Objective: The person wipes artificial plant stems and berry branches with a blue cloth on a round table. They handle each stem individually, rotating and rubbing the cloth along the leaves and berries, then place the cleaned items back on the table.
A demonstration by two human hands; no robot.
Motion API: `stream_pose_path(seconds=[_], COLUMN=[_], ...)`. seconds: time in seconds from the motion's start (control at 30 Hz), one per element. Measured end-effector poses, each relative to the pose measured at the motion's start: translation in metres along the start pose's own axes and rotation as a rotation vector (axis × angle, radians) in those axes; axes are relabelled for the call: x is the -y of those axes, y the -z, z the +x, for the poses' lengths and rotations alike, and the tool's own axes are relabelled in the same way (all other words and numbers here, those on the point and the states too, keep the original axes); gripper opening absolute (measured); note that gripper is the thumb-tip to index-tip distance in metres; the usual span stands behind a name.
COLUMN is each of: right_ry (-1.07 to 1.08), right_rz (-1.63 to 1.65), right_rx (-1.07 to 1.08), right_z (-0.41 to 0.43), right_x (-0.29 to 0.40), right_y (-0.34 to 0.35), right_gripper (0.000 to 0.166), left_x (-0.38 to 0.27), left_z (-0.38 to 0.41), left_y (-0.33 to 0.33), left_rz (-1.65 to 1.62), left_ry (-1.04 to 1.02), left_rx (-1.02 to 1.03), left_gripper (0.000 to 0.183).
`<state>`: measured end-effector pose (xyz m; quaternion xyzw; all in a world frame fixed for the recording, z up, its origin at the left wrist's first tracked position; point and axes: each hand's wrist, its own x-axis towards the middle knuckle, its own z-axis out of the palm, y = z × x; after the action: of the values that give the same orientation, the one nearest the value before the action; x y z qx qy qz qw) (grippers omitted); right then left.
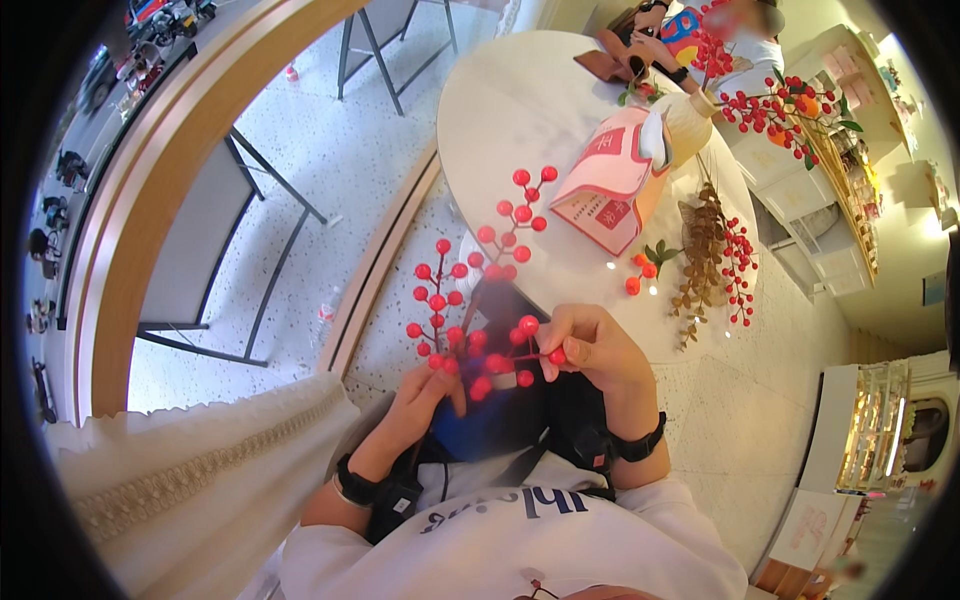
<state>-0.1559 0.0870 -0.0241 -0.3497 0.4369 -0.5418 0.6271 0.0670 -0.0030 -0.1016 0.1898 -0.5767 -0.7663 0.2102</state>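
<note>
Over my lap, a branching sprig of red artificial berries (436, 302) is spread between my two hands. My left hand (427, 397) pinches a stem near the foot of one berry twig. Thumb and fingers of my right hand (592, 349) close on a berry at the tip of a side twig that points right. A third twig of berries (517, 214) rises toward the round white table (495, 97), in front of its edge. The main stem's lower end is blurred and partly hidden among the berries and my hands.
On the table are a pink printed paper packet (600, 180), a cream vase (688, 127) with berry branches, brown dried foliage (701, 255), another red berry sprig (739, 262) and small orange fruits (636, 281). Another person (675, 45) sits across. A wooden window frame (165, 172) curves at left.
</note>
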Motion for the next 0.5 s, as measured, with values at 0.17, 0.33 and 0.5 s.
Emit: stream_pose_path(seconds=[0.17, 0.33, 0.5], right_ry=[0.012, -0.014, 0.087], right_rz=[0.039, 0.032, -0.078], right_rx=[0.079, 0.008, -0.115], right_z=[0.001, -0.001, -0.001], right_x=[-0.005, -0.006, 0.000], right_y=[0.007, 0.007, 0.001], right_gripper=[0.029, 0.030, 0.028], left_x=[-0.004, 0.002, 0.006], left_z=[0.000, -0.002, -0.001], left_y=[0.000, 0.006, 0.004], left_rz=[0.029, -0.007, -0.045], left_ry=[0.041, 0.049, 0.070], left_rx=[0.013, 0.050, 0.005], left_gripper=[0.042, 0.040, 0.038])
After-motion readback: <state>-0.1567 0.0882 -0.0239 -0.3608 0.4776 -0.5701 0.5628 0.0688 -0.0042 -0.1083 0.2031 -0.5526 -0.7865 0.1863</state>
